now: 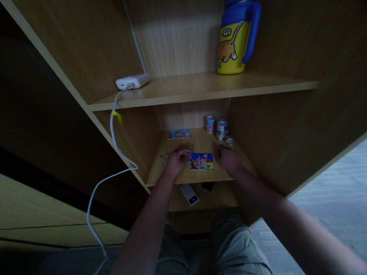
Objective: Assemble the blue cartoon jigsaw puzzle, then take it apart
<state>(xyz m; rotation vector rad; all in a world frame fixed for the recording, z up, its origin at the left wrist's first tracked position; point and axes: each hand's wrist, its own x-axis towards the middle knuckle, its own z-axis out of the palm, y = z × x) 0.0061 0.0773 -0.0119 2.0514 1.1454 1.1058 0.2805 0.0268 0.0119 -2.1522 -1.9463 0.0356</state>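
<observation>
A blue jigsaw puzzle [202, 161] with pink and yellow cartoon figures lies flat on the lower shelf between my hands. My left hand [177, 160] is at its left edge, thumb and fingers pinched together; whatever they hold is too small to make out. Just left of that hand are loose jigsaw pieces [164, 159], partly covered by it. My right hand [229, 159] rests to the right of the puzzle with its fingers curled in, so their contents are hidden. Farther back on the same shelf lies a colourful cartoon picture [179, 134].
Two small cartoon tins [210, 123] [221, 129] and a round metal lid [229, 140] stand at the back right. Above, the upper shelf [184, 88] holds a blue-yellow bottle [233, 36] and a white device [133, 81] with a hanging cable [112, 129]. Underneath is a white power bank [189, 194].
</observation>
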